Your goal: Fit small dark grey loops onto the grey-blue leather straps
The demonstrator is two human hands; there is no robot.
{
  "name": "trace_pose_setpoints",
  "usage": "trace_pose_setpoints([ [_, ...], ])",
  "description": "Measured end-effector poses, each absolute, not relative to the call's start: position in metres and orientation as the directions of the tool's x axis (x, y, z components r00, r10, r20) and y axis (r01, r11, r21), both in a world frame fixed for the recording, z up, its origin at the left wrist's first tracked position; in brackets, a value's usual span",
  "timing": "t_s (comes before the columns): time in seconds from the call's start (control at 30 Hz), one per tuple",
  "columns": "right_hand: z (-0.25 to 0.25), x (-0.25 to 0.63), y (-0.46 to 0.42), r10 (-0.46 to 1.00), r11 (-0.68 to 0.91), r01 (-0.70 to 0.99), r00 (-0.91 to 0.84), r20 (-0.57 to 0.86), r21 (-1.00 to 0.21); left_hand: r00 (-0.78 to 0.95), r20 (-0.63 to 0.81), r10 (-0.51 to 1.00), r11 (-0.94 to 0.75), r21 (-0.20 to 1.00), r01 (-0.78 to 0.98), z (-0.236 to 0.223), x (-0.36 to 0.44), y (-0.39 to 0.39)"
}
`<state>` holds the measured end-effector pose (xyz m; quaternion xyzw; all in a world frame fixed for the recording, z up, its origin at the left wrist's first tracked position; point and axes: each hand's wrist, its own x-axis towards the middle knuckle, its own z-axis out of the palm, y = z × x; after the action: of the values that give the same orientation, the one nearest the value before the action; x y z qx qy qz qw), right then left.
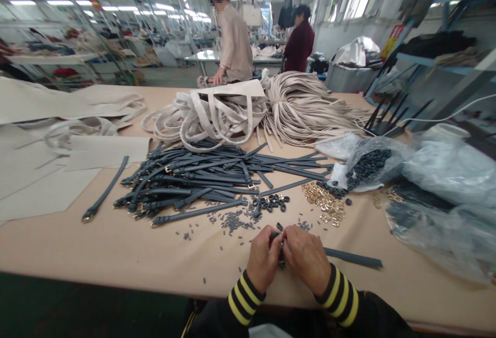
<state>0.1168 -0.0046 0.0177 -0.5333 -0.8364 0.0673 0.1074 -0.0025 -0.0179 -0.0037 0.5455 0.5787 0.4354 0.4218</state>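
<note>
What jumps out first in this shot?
The heap of dark grey straps mid-table, with a big bundle of beige straps behind it. At the table's near edge, the left hand and right hand pinch a small dark piece.

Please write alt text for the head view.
The left hand and right hand pinch a small dark part over a beige worktable, beside a grey strap. Beyond lie a heap of buckled grey straps and cream straps.

Tan work table [116, 245] with dark straps [186, 183], cream handles [302, 110], brass fittings [323, 203]
</note>
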Motion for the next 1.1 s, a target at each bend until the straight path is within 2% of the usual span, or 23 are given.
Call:
trace_pose_setpoints([
  [0.07,0.015,0.116,-0.003,0.911,0.413,0.883,-0.396,0.118,-0.225,-0.05,0.057,0.997,-0.04,0.957,0.286,-0.003,0.0,-0.019],
  [0.13,0.014,0.118,0.0,0.922,0.388,0.876,-0.369,0.121,-0.285,-0.047,0.124,0.991,-0.106,0.951,0.29,-0.003,0.001,-0.019],
  [0.33,0.018,0.126,0.01,0.959,0.27,0.728,-0.264,0.105,-0.631,0.087,0.252,0.964,-0.267,0.917,0.297,0.001,0.0,-0.015],
  [0.57,0.03,0.126,0.011,0.982,0.19,0.615,-0.123,0.146,-0.765,0.067,0.296,0.953,-0.303,0.919,0.253,0.012,0.003,-0.01],
  [0.9,0.034,0.127,0.018,0.988,0.139,0.555,-0.023,0.152,-0.82,0.046,0.418,0.907,-0.416,0.874,0.252,0.017,0.008,0.003],
  [1.0,0.036,0.128,0.018,0.977,0.2,0.627,-0.066,0.205,-0.753,0.042,0.388,0.921,-0.385,0.885,0.262,0.018,0.006,0.004],
  [1.1,0.036,0.13,0.015,0.934,0.344,0.732,-0.2,0.297,-0.588,0.066,0.249,0.966,-0.257,0.921,0.294,0.017,0.0,0.003],
])
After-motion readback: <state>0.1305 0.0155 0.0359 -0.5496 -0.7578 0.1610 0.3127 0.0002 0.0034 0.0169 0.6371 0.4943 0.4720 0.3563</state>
